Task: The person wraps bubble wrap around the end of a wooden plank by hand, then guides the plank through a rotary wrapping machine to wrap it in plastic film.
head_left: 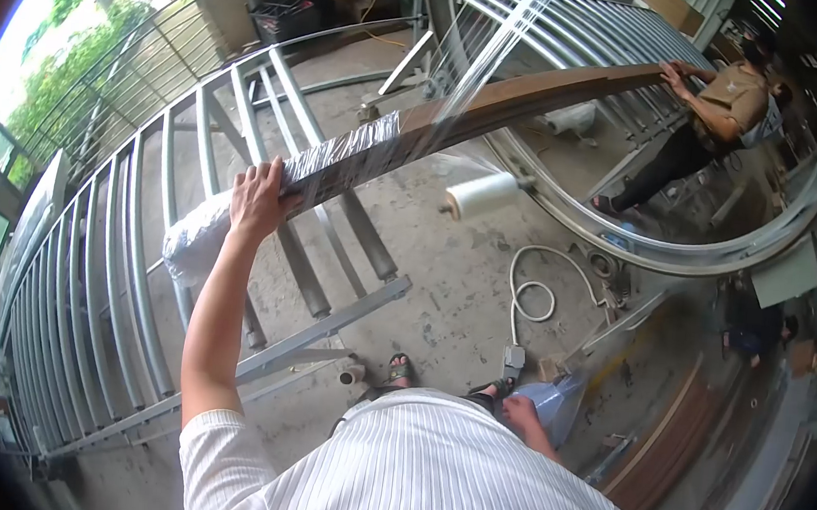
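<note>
A long bundle of brown boards (529, 96) runs from my left side up to the far right. Shiny clear film wraps its near part, and its closest end is a pale plastic-covered lump (198, 237). My left hand (260, 198) grips the bundle near that end, with the fingers over its top. Low by my right hip, my right hand (523, 416) has its fingers curled, and what they may hold is hidden. A bluish plastic bag (556, 404) is right beside it; whether they touch I cannot tell. Film stretches over the boards inside a large ring (642, 256).
A film roll (484, 197) hangs on the ring. Metal roller racks (141, 261) stand left and beyond the ring (593, 38). A co-worker (723, 103) holds the boards' far end. A foot pedal (514, 359) with a looped hose and stacked brown boards (664, 447) lie at right.
</note>
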A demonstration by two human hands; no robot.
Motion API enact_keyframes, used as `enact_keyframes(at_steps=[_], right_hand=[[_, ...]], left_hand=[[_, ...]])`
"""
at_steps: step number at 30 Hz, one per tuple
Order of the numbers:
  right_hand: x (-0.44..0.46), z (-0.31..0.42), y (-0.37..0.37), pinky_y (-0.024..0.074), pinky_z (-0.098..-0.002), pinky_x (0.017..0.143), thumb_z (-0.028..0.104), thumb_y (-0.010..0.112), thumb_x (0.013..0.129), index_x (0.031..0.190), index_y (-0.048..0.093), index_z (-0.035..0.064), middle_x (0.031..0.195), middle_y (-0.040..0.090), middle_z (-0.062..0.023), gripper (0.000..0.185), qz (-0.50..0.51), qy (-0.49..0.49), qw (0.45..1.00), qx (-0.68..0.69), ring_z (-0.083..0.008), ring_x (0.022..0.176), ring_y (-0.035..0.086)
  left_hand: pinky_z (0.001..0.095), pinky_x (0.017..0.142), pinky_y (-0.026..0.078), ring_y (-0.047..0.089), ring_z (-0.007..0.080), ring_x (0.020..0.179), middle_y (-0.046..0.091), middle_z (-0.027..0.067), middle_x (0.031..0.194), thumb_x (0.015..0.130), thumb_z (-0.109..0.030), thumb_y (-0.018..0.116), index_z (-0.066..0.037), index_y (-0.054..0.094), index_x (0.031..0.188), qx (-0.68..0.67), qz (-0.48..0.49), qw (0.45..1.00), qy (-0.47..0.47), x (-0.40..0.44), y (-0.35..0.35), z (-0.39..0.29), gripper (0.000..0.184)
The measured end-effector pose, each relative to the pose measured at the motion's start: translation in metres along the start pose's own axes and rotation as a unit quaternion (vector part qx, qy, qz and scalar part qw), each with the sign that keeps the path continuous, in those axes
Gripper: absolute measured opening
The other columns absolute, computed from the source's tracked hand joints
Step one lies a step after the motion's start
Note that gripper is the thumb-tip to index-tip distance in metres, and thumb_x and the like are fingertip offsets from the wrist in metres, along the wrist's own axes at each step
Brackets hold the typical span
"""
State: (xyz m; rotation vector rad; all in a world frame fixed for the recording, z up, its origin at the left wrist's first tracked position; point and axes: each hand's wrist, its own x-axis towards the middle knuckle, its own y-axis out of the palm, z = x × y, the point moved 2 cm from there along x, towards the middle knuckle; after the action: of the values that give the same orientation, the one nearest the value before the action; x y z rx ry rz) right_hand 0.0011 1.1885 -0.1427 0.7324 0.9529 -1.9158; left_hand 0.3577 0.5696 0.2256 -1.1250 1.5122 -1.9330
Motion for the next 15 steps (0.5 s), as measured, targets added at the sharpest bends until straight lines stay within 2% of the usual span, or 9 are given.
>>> enact_keyframes(at_steps=[6,10,15], right_hand=[[-0.002,0.056,0.011,0.0554,-0.0321,0.062,0.026,0.072,0.095,0.113,0.073,0.0013,0.087,0.075,-0.0080,0.031,-0.022,-0.016,0.999,-0.027,-0.0148,0.068,0.069],[-0.006,0.061,0.007,0.0558,-0.0316,0.064,0.027,0.073,0.095,0.116,0.073,0.0012,0.090,0.075,-0.0083,0.034,-0.038,-0.034,0.998,-0.036,-0.0151,0.069,0.069],[-0.017,0.039,0.001,0.0563,-0.0317,0.064,0.026,0.073,0.093,0.113,0.073,-0.0001,0.089,0.075,-0.0090,0.033,-0.036,0.001,0.999,-0.027,-0.0153,0.070,0.070]], left_hand=[[0.0450,0.095,0.044,0.060,0.0320,0.114,0.064,0.0133,0.121,0.083,-0.047,0.077,-0.005,0.054,0.140,0.006,-0.004,1.000,-0.017,-0.018,-0.003,0.019,0.074],[0.0442,0.095,0.045,0.061,0.0315,0.113,0.065,0.0124,0.120,0.082,-0.046,0.078,-0.006,0.056,0.139,-0.003,-0.024,1.000,-0.006,-0.019,0.002,0.022,0.072],[0.0439,0.098,0.044,0.059,0.0293,0.116,0.064,0.0101,0.119,0.080,-0.046,0.080,-0.008,0.056,0.138,-0.018,-0.014,1.000,-0.014,-0.019,-0.002,0.022,0.073]])
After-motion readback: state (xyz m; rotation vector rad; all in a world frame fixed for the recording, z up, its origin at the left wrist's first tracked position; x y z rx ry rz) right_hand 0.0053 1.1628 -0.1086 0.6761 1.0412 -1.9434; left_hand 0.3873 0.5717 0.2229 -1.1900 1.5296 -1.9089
